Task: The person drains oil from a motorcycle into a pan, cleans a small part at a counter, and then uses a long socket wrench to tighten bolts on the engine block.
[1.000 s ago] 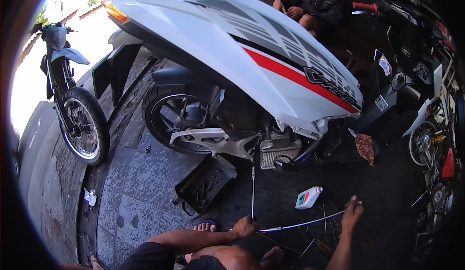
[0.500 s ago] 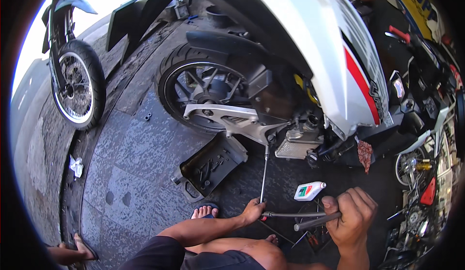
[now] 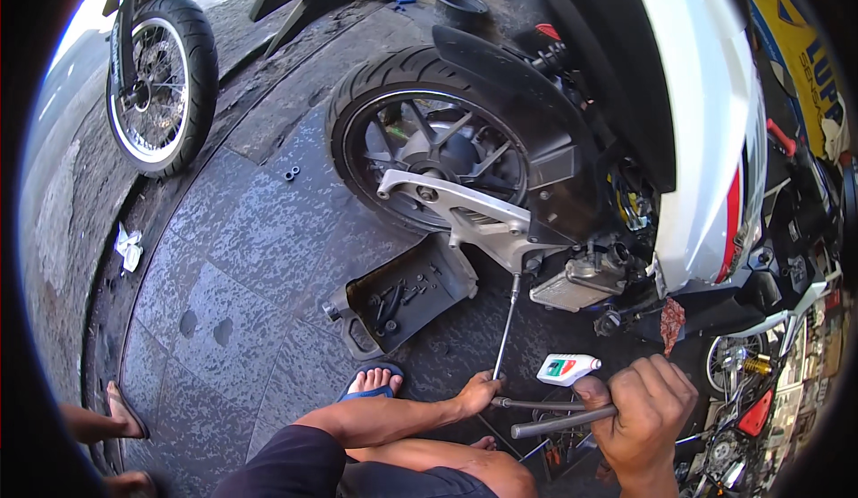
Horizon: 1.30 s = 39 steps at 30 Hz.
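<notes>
A long metal socket extension (image 3: pixel 508 330) runs from the silver bracket (image 3: pixel 465 214) beside the rear wheel down to my left hand (image 3: pixel 477 394), whose fingers are closed around its lower end. From there a dark metal wrench handle (image 3: pixel 541 405) reaches across to my right hand (image 3: pixel 645 409). My right hand is wrapped round a thick grey bar (image 3: pixel 563 422), its thumb on top. The bar's free end points left, just below the wrench handle; how the two join is hidden by my hand. The scooter's rear wheel (image 3: pixel 349 131) stands behind the bracket.
A dark tray (image 3: pixel 429 306) with several bolts lies under the wheel. A white bottle (image 3: pixel 567 368) lies near my right hand. Further off are a radiator (image 3: pixel 576 288), another motorcycle's wheel (image 3: pixel 201 78), a red patterned cloth (image 3: pixel 672 324), and another person's foot (image 3: pixel 125 409).
The view has shifted, so the scooter, wheel and tray sit differently in the picture. Both hands keep their hold; the grey bar's free end has moved left and slightly down in the picture.
</notes>
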{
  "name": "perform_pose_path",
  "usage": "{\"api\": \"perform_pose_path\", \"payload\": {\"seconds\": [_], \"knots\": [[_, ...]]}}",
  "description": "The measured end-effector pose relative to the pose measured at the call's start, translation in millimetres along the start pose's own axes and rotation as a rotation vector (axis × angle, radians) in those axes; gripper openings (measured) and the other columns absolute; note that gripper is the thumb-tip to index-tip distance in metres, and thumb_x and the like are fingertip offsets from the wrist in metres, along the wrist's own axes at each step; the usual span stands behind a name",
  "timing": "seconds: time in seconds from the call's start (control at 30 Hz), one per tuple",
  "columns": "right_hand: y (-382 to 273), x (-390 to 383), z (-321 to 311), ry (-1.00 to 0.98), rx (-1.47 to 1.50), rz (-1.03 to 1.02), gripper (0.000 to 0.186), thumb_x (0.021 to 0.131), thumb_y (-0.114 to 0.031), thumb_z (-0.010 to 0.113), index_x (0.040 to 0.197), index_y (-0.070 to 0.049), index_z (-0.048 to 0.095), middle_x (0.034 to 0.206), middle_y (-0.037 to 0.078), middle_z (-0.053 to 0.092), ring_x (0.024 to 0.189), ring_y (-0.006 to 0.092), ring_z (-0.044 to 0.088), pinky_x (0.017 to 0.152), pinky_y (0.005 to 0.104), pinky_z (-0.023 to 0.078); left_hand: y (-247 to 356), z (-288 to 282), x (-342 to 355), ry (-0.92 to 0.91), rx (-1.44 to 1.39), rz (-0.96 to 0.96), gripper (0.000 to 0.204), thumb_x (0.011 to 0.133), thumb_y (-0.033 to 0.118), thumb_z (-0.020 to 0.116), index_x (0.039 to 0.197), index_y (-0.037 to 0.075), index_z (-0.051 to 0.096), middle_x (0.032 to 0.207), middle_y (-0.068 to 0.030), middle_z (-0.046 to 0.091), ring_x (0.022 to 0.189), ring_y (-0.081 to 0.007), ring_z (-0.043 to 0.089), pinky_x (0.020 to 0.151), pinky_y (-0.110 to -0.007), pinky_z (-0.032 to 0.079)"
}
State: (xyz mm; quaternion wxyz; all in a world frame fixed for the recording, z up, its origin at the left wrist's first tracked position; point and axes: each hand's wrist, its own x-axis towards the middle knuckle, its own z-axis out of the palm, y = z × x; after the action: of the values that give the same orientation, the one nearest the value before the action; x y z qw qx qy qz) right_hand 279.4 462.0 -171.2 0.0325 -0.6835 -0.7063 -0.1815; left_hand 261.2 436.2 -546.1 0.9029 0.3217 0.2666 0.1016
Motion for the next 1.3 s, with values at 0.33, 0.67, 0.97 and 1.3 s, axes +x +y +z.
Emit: {"api": "perform_pose_path", "payload": {"seconds": [0.33, 0.67, 0.97, 1.3], "knots": [[-38.9, 29.6, 8.4, -0.109, -0.058, -0.133, 0.032, 0.078, -0.033, 0.07, 0.065, -0.009, 0.052, 0.057, 0.003, 0.041, 0.053, 0.0209, 0.048, 0.049, 0.0366, 0.033, -38.4, -18.8, 24.8, -0.126, -0.245, 0.045, 0.018, 0.085, 0.013, 0.05, 0.098, 0.003, 0.058, 0.067, -0.0008, 0.053, 0.055, -0.0107, 0.051, 0.046, -0.027, 0.041], [-112.7, 51.9, 44.1, -0.362, 0.153, -0.241, 0.029, 0.071, -0.035, 0.07, 0.08, -0.009, 0.061, 0.077, 0.006, 0.059, 0.078, 0.0199, 0.057, 0.069, 0.0339, 0.04, -22.9, 0.3, 21.2, -0.149, -0.226, -0.051, 0.023, 0.085, 0.017, 0.05, 0.096, -0.001, 0.06, 0.075, -0.0066, 0.058, 0.065, -0.016, 0.056, 0.057, -0.031, 0.045], [-62.2, 27.2, 32.2, 0.015, 0.126, -0.201, 0.018, 0.078, -0.025, 0.059, 0.078, -0.007, 0.058, 0.062, 0.003, 0.056, 0.059, 0.0151, 0.056, 0.054, 0.0295, 0.04, -22.2, -3.3, 26.3, -0.12, -0.12, -0.08, 0.027, 0.086, 0.021, 0.051, 0.095, -0.003, 0.06, 0.079, -0.0097, 0.06, 0.07, -0.0194, 0.058, 0.062, -0.034, 0.046], [156.9, -161.4, 50.4, 0.505, 0.337, 0.192, 0.017, 0.078, -0.019, 0.063, 0.086, -0.006, 0.07, 0.055, 0.002, 0.056, 0.043, 0.0146, 0.05, 0.045, 0.031, 0.037, 34.0, -3.4, 3.5, -0.016, 0.82, -0.18, 0.032, 0.086, 0.025, 0.052, 0.095, -0.005, 0.061, 0.084, -0.0133, 0.063, 0.076, -0.0231, 0.06, 0.068, -0.037, 0.047]]}}
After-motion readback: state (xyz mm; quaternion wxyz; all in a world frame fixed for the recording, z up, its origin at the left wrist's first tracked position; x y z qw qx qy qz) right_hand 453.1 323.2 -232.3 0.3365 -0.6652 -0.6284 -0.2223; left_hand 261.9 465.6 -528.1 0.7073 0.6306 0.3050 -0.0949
